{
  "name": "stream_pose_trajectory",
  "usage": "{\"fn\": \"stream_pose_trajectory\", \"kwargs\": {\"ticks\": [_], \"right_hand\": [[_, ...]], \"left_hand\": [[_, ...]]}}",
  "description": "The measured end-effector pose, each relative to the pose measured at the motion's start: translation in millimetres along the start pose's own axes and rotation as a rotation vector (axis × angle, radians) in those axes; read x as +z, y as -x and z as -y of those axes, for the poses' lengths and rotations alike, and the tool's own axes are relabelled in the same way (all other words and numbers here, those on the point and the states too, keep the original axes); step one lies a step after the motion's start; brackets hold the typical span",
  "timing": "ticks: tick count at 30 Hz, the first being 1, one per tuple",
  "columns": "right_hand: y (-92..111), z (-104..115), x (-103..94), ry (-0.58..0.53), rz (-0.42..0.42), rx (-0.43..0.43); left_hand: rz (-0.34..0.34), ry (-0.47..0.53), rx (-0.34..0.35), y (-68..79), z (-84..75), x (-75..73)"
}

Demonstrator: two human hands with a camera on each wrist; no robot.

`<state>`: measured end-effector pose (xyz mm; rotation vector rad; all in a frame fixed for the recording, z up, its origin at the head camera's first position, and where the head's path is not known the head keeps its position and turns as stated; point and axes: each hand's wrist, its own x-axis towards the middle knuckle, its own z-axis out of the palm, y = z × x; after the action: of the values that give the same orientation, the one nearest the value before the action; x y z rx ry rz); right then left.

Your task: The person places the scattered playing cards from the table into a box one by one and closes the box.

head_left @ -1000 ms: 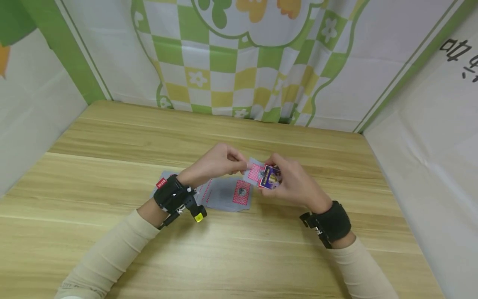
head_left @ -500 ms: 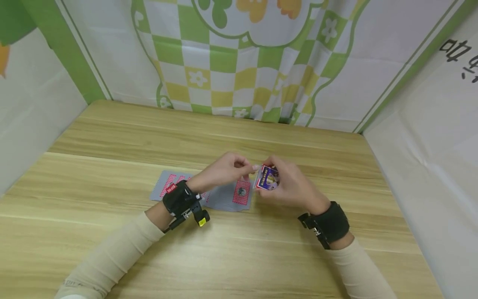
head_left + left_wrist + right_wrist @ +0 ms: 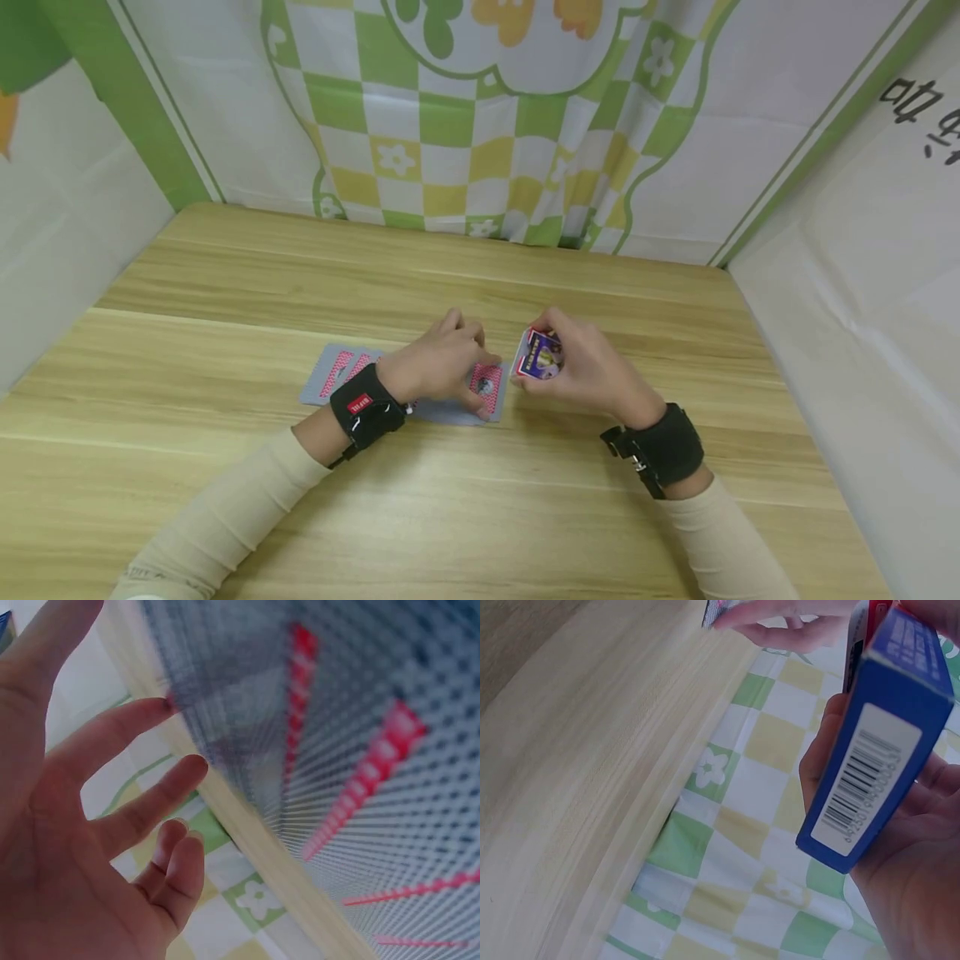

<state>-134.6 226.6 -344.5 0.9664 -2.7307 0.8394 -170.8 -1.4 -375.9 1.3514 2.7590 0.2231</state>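
Observation:
Above the right end of a fanned row of playing cards (image 3: 442,408), red-patterned backs up, is my left hand (image 3: 442,362). Its thumb and index finger stand apart at the edges of the end card (image 3: 486,386). In the left wrist view, the fingers (image 3: 124,739) are spread, and a fingertip meets the edge of the cards (image 3: 345,735). My right hand (image 3: 592,367) grips a small card box (image 3: 542,357) by its sides, just right of the row. The right wrist view shows the box's blue end with a barcode (image 3: 862,784).
A wooden table (image 3: 480,517) lies under everything. At its back edge hangs a green, yellow and white checked curtain (image 3: 450,125). White cloth walls stand at the left (image 3: 75,208) and right (image 3: 855,275).
My left hand moved from a card at the box's mouth, where the card slid inside, down to the end of the row, its fingers spreading. The right hand stayed nearly still with the box.

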Motion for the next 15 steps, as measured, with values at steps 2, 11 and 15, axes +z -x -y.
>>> {"fn": "stream_pose_trajectory", "kwargs": {"ticks": [2, 11, 15], "right_hand": [[0.0, 0.3, 0.2, 0.000, -0.001, -0.001], [-0.2, 0.3, 0.6, 0.008, 0.003, -0.006], [-0.1, 0.8, 0.8, 0.007, 0.000, -0.012]], "left_hand": [[-0.007, -0.008, 0.002, 0.8, -0.4, 1.3], [0.007, 0.012, -0.020, -1.5, -3.1, 1.4], [0.011, 0.029, -0.045, -1.1, -4.5, 1.1]]}}
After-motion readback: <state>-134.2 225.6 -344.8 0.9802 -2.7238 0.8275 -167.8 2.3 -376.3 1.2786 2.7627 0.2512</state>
